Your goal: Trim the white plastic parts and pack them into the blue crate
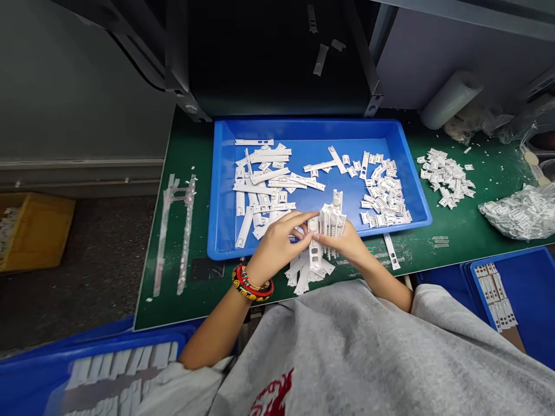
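Observation:
My right hand (pixel 349 241) is closed round a bundle of white plastic strips (pixel 332 222) standing on end, over the near edge of the blue tray (pixel 321 128). My left hand (pixel 286 236) pinches a single white plastic strip with slots (pixel 315 248) against the left side of that bundle. Below both hands, a fanned heap of white strips (pixel 303 276) lies on the green table. Inside the tray, long white strips (pixel 269 185) are heaped on the left and short white clips (pixel 384 196) on the right.
A pile of white clips (pixel 447 176) and a filled clear bag (pixel 520 211) lie right of the tray. Behind it is a dark conveyor belt (pixel 277 69) with a few parts. Blue trays of strips (pixel 26 378) flank my body. A yellow bin (pixel 47 231) stands left.

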`<action>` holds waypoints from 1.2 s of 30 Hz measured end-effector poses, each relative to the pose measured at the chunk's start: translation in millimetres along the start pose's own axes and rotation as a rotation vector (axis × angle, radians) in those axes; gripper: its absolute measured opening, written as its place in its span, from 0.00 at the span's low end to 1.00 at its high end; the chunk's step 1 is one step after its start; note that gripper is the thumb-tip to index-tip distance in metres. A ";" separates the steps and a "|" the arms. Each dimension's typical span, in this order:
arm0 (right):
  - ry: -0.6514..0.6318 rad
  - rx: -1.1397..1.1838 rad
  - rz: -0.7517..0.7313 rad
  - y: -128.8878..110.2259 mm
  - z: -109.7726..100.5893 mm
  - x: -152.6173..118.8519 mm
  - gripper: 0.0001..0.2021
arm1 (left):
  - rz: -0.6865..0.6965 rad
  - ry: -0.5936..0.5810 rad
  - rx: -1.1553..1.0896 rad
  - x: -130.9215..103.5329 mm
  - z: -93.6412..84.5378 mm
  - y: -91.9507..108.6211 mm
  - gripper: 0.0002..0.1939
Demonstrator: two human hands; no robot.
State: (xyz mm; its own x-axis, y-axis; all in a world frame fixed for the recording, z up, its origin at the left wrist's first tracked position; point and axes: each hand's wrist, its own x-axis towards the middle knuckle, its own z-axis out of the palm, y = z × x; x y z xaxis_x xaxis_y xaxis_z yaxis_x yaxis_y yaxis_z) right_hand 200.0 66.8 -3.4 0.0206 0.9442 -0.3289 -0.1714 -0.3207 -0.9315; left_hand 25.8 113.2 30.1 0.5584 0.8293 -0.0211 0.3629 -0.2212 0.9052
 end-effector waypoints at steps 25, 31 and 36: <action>-0.230 0.537 0.349 6.9 5.3 -13.2 0.22 | -0.012 0.031 -0.108 11.0 -6.1 -10.6 0.18; -0.253 0.541 0.419 13.1 3.7 -11.2 0.24 | 0.106 -0.019 0.091 13.8 -0.5 -12.6 0.19; -0.212 0.619 0.341 11.8 -5.0 -9.4 0.21 | 0.115 -0.115 0.277 49.4 -19.5 -35.5 0.21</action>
State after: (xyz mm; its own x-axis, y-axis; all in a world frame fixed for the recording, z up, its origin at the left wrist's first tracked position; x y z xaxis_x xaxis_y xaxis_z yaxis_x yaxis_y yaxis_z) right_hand 202.7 53.7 -12.1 -0.3132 0.8139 -0.4894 -0.6598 -0.5571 -0.5042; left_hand 26.0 172.1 5.2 0.6824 0.7309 0.0121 0.4731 -0.4541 0.7550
